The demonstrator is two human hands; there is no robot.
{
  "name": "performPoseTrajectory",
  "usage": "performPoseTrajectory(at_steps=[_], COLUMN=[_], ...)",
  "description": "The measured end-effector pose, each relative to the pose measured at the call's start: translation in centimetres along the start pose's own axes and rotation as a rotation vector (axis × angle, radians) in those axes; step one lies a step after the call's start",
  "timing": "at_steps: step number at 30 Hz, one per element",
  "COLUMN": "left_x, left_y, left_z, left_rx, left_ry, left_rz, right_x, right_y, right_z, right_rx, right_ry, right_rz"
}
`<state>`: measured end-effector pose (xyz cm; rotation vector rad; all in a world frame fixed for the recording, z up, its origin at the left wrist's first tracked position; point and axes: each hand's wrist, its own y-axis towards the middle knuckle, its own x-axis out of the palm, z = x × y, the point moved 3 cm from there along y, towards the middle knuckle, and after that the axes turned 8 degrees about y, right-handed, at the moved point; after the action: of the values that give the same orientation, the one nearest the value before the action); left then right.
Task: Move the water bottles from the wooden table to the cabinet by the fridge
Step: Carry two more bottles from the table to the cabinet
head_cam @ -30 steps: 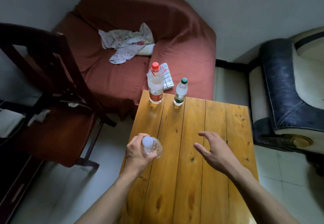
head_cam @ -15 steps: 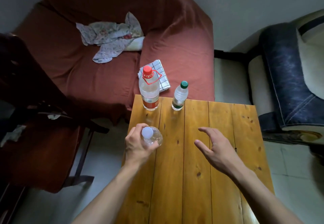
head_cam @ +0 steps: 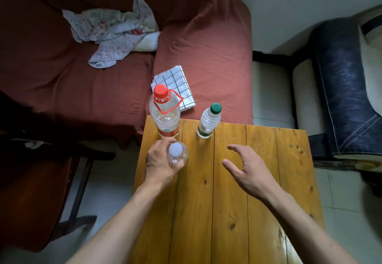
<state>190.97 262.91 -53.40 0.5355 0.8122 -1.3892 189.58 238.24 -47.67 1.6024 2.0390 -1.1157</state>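
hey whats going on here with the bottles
A person is clearing water bottles off a wooden table. The left hand grips a small clear bottle with a white cap. The right hand hovers open over the table, holding nothing. Two more bottles stand at the far edge: a large red-capped bottle and a smaller green-capped bottle. A red-covered sofa sits behind the table.

dim room, soft daylight falling from far right. wooden table [head_cam: 227, 181] top carries a mild sheen at its near right edge. left side sinks into deep shadow. wide-angle bending at the borders; near corners slightly smeared, centre sharp.
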Motion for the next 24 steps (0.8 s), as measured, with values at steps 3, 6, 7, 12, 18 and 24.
performPoseTrajectory(at_steps=[3, 6, 7, 12, 18, 24], left_x=[1.0, 1.6, 1.8, 2.2, 2.3, 2.2], left_y=[0.6, 0.9, 0.9, 0.7, 0.8, 0.9], left_z=[-0.4, -0.6, -0.8, -1.3, -1.6, -2.1], left_rx=[0.012, 0.019, 0.017, 0.030, 0.047, 0.047], left_ry=[0.013, 0.006, 0.003, -0.031, -0.047, -0.104], left_rz=[-0.025, -0.023, -0.020, -0.019, -0.035, -0.050], right_x=[0.2, 0.5, 0.8, 3.0, 4.5, 4.9], right_y=[1.5, 2.8, 3.1, 4.8, 7.4, 10.4], right_z=[0.1, 0.4, 0.5, 1.3, 1.2, 1.3], right_rx=[-0.010, -0.020, -0.018, 0.008, 0.020, -0.018], right_ry=[0.029, 0.048, 0.054, 0.116, 0.281, 0.406], right_rz=[0.010, 0.026, 0.025, 0.017, 0.192, 0.365])
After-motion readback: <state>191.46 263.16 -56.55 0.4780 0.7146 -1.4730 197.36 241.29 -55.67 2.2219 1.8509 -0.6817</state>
